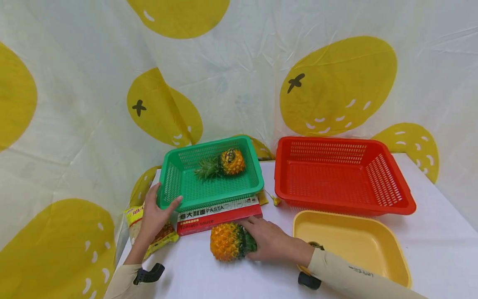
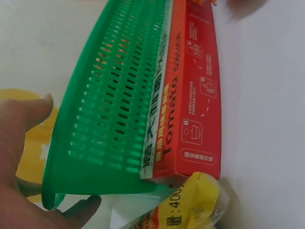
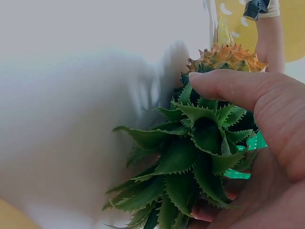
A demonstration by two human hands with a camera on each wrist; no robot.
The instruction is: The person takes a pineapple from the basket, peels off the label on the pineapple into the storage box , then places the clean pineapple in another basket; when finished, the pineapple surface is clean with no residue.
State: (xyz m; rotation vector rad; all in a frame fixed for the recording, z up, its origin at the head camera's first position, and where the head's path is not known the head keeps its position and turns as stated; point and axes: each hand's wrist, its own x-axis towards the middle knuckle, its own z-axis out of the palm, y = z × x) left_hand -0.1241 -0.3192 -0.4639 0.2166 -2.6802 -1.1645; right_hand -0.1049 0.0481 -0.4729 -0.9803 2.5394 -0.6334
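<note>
My right hand [image 1: 267,238] grips a small orange pineapple [image 1: 225,242] by its green crown, over the white table in front of the pasta box. In the right wrist view, the thumb lies across the base of the spiky leaves [image 3: 183,152], and the other fingers are partly hidden behind them. My left hand [image 1: 158,211] spreads thumb and fingers around the front left corner of a green basket [image 1: 209,204], fingertips right at the rim. A second pineapple [image 1: 233,162] with a dark label lies on its side inside that basket.
A red-and-white pasta box [image 1: 220,218] lies along the basket's front. The yellow food packet [image 1: 164,237] sits beneath my left forearm. To the right stand a red basket [image 1: 325,201] and, nearer, a yellow tub [image 1: 351,241] partly covered by my right sleeve. A patterned curtain [image 1: 239,83] hangs behind.
</note>
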